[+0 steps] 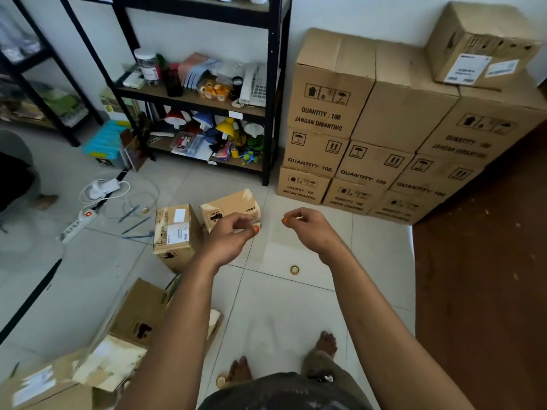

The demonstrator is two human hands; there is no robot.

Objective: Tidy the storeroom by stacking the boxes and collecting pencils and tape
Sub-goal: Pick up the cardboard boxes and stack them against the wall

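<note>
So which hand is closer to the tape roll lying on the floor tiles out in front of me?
Right. The right hand hangs just above the tape roll in the view; the left hand is farther off, up to its left, over the small box.

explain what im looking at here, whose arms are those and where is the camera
There is no machine here. The camera sits on a person's head and looks forward and down, so the two arms are their own, with bare feet below. The left hand and right hand hover with fingers loosely curled; they seem to hold nothing. On the tiled floor stand two small cardboard boxes, with more lying lower left. Tape rolls and blue pencils are scattered about. Big stacked cartons line the wall beside a black shelf unit.
</note>
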